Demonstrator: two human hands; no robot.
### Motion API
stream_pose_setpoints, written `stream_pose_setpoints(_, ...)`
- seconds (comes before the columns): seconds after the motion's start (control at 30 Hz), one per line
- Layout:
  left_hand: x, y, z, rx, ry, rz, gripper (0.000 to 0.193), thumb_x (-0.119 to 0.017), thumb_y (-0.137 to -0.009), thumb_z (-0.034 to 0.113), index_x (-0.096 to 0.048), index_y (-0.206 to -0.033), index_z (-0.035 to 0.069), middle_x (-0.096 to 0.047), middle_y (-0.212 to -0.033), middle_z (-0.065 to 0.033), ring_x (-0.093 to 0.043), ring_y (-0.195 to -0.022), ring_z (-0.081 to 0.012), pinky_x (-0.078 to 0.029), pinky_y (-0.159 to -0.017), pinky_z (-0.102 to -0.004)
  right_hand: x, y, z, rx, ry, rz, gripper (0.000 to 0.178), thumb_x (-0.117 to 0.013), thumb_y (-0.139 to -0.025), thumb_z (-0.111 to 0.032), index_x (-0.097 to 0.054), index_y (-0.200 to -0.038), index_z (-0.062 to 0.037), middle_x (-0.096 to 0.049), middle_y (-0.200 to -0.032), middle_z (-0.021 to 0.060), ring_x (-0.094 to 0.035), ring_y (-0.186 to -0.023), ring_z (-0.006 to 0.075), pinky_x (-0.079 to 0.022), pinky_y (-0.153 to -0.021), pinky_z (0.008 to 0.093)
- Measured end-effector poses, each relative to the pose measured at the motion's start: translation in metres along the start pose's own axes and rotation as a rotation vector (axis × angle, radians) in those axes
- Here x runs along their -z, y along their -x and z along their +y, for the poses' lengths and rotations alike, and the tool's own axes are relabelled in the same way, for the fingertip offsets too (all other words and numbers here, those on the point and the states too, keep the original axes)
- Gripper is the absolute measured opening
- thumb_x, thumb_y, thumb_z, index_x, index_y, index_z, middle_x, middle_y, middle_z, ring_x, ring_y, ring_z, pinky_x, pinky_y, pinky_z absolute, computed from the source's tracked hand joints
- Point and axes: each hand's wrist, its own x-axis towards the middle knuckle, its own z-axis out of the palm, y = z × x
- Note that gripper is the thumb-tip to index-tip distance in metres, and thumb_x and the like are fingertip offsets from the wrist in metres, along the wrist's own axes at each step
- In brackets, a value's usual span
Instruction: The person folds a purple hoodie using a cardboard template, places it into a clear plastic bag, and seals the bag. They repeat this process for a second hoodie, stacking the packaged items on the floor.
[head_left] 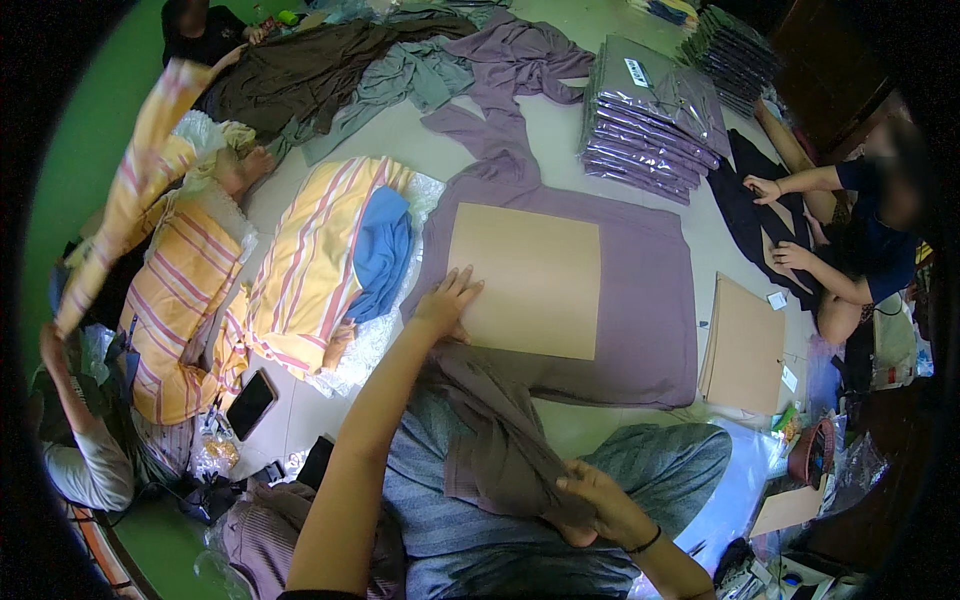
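Observation:
A mauve long-sleeved shirt [648,300] lies spread on the floor in front of me, with a tan cardboard sheet [530,285] on its body. My left hand [450,303] rests at the cardboard's left edge, fingers stretched out over the board and cloth. One sleeve [505,440] comes back toward me across my lap, loosely bunched. Its end is gripped by my right hand [605,503], fingers closed round the fabric. The other sleeve [480,130] stretches away toward the far side.
Plastic-wrapped folded garments [650,120] are stacked at the far right. More cardboard sheets [743,345] lie to the right. Yellow striped cloth [310,260] and a phone [250,405] are at left. A co-worker [880,220] handles black cloth at right; others sit at left.

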Motion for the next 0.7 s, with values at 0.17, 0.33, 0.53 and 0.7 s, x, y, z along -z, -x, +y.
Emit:
stream_pose_setpoints(0.17, 0.004, 0.001, 0.002, 0.036, 0.017, -0.039, 0.104, -0.076, -0.046, 0.038, -0.019, -0.131, 0.02, -0.008, -0.138, -0.0073, -0.014, -0.126, -0.0275, -0.026, -0.099, -0.0392, 0.014, 0.019, 0.001, 0.3, 0.94, -0.238, 0.035, -0.059, -0.076, -0.015, -0.048, -0.102, 0.0047, -0.05, -0.104, 0.0106, -0.048, -0.092, 0.0164, -0.035, -0.082, 0.0256)
stream_pose_setpoints(0.33, -0.002, 0.0, -0.002, 0.007, 0.039, 0.017, 0.104, -0.077, -0.045, 0.037, -0.02, -0.13, 0.021, -0.009, -0.138, -0.0074, -0.015, -0.126, -0.0273, -0.027, -0.098, -0.0399, 0.018, 0.049, -0.016, 0.32, 0.742, -0.158, 0.037, -0.058, -0.075, -0.013, -0.048, -0.107, 0.0034, -0.051, -0.104, 0.0115, -0.049, -0.09, 0.0161, -0.037, -0.081, 0.0263)
stream_pose_setpoints(0.53, -0.011, 0.0, -0.006, -0.012, 0.06, 0.082, 0.103, -0.077, -0.044, 0.036, -0.022, -0.129, 0.021, -0.011, -0.137, -0.0076, -0.017, -0.125, -0.0276, -0.03, -0.096, -0.0406, 0.0, 0.055, -0.027, 0.072, 0.46, -0.143, 0.048, -0.059, -0.076, -0.014, -0.037, -0.117, -0.0009, -0.054, -0.084, 0.0052, -0.053, -0.071, 0.0117, -0.042, -0.06, 0.0255)
stream_pose_setpoints(0.7, -0.005, 0.001, -0.003, -0.026, 0.037, 0.08, 0.104, -0.077, -0.042, 0.039, -0.024, -0.129, 0.018, -0.012, -0.137, -0.0123, -0.019, -0.123, -0.0336, -0.033, -0.094, -0.0422, -0.024, 0.07, -0.061, 0.125, 1.33, -0.282, 0.045, -0.058, -0.077, -0.026, -0.037, -0.109, -0.0019, -0.055, -0.073, 0.0114, -0.055, -0.066, 0.0177, -0.04, -0.047, 0.0304)
